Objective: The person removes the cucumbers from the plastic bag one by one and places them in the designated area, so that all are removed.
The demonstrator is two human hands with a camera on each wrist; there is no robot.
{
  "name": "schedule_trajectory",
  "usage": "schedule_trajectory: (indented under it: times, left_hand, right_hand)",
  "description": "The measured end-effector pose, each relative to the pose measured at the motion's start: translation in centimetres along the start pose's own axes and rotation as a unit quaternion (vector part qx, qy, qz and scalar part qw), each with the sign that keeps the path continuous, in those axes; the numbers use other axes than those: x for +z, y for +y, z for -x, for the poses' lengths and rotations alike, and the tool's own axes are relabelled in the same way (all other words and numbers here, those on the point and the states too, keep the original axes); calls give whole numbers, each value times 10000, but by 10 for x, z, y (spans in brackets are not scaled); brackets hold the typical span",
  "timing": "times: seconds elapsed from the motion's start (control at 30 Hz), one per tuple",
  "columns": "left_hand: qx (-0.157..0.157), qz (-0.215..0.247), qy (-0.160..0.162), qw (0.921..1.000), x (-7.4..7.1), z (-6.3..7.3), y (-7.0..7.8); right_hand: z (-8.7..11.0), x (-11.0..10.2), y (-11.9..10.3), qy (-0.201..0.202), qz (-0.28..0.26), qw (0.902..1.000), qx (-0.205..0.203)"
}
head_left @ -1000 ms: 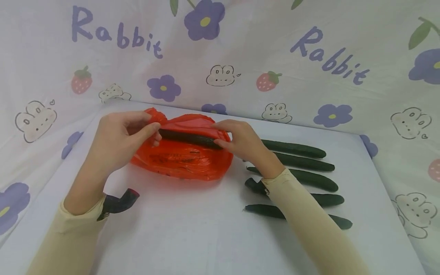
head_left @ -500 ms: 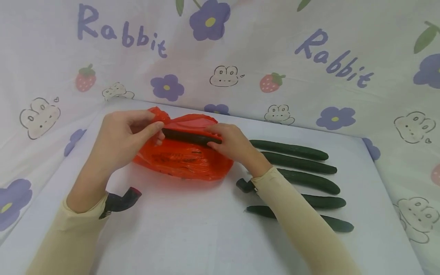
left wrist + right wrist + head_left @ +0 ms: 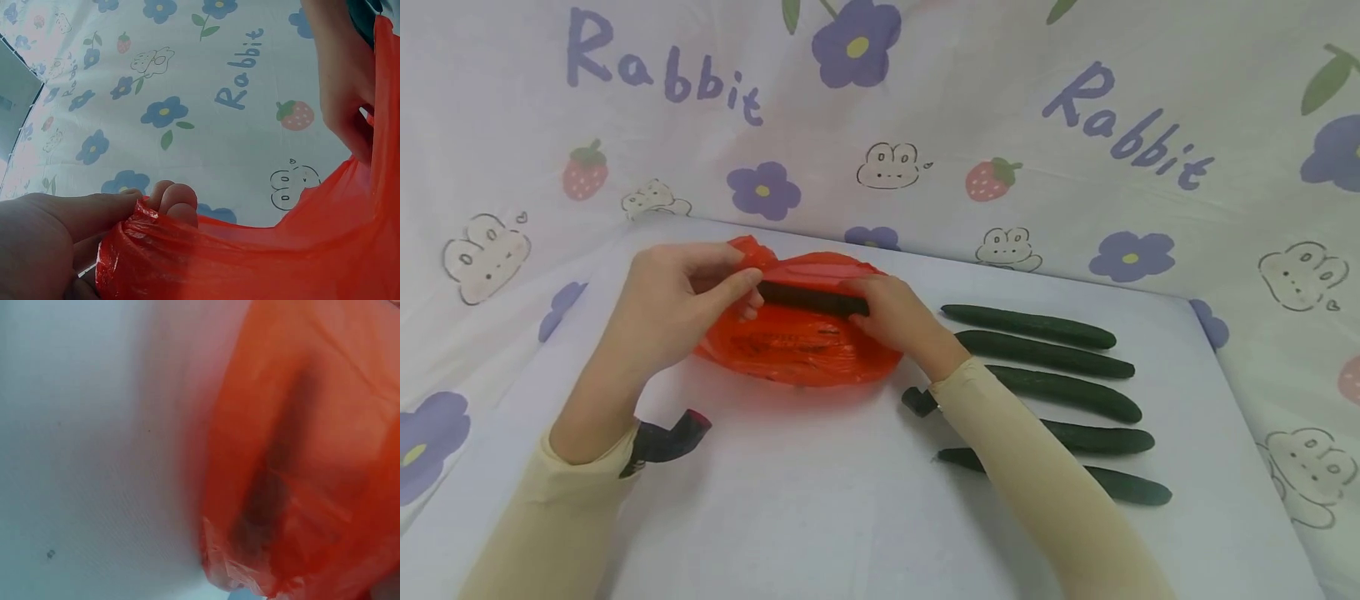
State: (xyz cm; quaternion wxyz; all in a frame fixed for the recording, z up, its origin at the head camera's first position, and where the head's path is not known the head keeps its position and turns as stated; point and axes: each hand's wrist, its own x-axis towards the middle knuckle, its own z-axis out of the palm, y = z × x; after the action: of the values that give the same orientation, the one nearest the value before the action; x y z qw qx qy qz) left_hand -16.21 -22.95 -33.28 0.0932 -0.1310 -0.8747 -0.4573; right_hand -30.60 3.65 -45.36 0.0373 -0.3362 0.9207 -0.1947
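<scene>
A red plastic bag (image 3: 797,354) lies on the white table with its mouth spread. My left hand (image 3: 677,304) pinches the left part of its rim between thumb and fingers; in the left wrist view the fingertips (image 3: 178,197) show at the red film. A dark green cucumber (image 3: 808,298) lies lengthwise in the bag's mouth, and my right hand (image 3: 891,312) grips its right end. That end is hidden by the fingers, and the left end disappears behind my left fingertips. Through the film (image 3: 312,506) in the right wrist view, a long dark shape shows blurred.
Several cucumbers lie in a row on the right side of the table, the back one (image 3: 1030,325) farthest off and the front one (image 3: 1127,485) partly behind my right sleeve. A dark wrist device (image 3: 673,437) juts from my left cuff. Behind the table hangs a printed cloth (image 3: 925,100).
My right hand has moved left with the cucumber, deeper into the bag's mouth, and its fingers now cover the cucumber's right end. My left hand keeps its pinch on the rim.
</scene>
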Motion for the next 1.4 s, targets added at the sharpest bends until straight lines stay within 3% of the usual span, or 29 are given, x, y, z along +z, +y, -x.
schedule_trajectory:
  times: [0.3, 0.6, 0.87, 1.13, 1.4]
  left_hand:
    - [-49, -43, -41, 10000, 1, -1, 1]
    - [-14, -76, -35, 10000, 0, 0, 0]
    - [32, -38, -12, 10000, 0, -1, -2]
    - [57, 28, 4, 10000, 1, -1, -1]
    - [-3, 137, 82, 9999, 0, 0, 0]
  right_hand:
    - [-8, 9, 5, -157, 283, 9988, 371]
    - [-10, 10, -3, 92, 944, 9955, 83]
    - [-14, 17, -10, 136, 1278, 9878, 880]
    - [-12, 17, -12, 369, 1102, 9872, 1094]
    - [-8, -2, -25, 470, 781, 9896, 1111]
